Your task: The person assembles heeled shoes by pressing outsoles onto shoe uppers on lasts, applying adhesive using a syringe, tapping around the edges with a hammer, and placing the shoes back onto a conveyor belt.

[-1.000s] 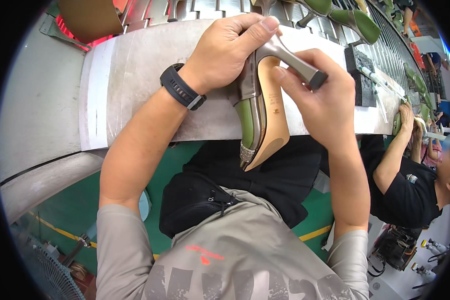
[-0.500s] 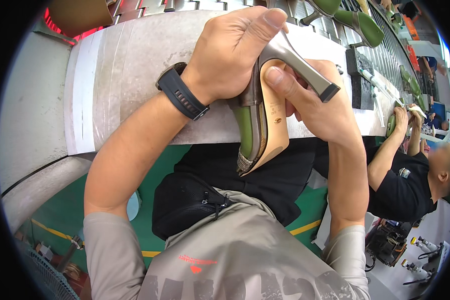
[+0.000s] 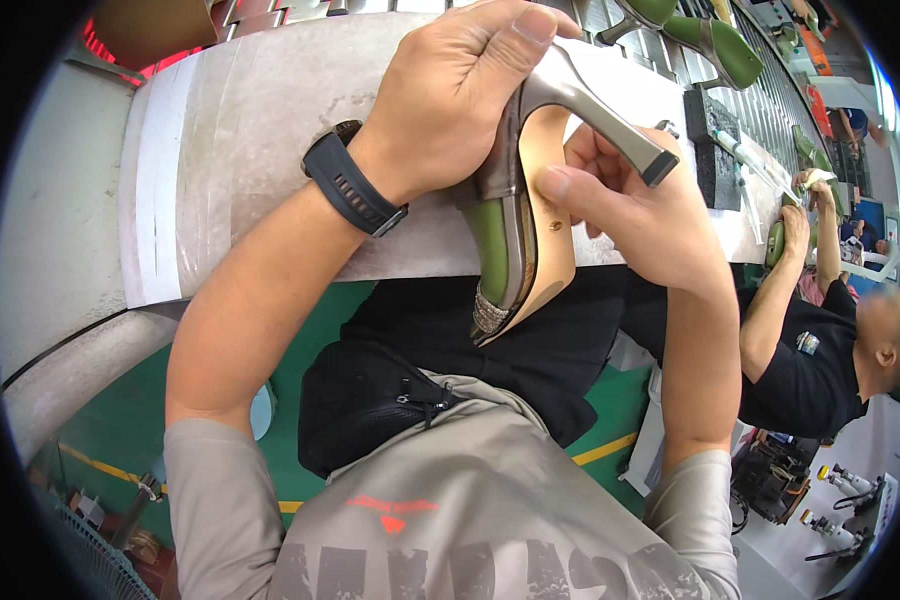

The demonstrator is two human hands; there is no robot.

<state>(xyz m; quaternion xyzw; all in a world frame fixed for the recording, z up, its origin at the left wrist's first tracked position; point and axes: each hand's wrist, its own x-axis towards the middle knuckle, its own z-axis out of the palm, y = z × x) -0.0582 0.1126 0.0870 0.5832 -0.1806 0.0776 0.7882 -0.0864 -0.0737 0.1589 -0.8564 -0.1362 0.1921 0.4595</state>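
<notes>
A green and metallic-grey high-heeled shoe (image 3: 495, 240) is held sole outward above the near edge of the worktable, toe pointing down. Glittering trim rings its toe, and its slim heel slants to the right. My left hand (image 3: 450, 110) is closed around the back part of the shoe; some of its fingers are hidden behind. My right hand (image 3: 645, 205) rests its thumb tip on the tan sole. Its other fingers are loosely bent and apart, beside the shoe and partly behind the heel, with nothing visible between them.
The pale worktable (image 3: 260, 170) lies under my hands. A black block (image 3: 712, 150) with a white tube-like tool stands at right. More green heeled shoes (image 3: 715, 50) sit on the slatted conveyor beyond. At right, a co-worker (image 3: 805, 350) handles a green shoe. A brown curved object (image 3: 155, 35) is at far left.
My right hand has loosened from the shoe and shifted slightly down; its fingers are more apart, the thumb still at the sole. My left hand keeps its hold.
</notes>
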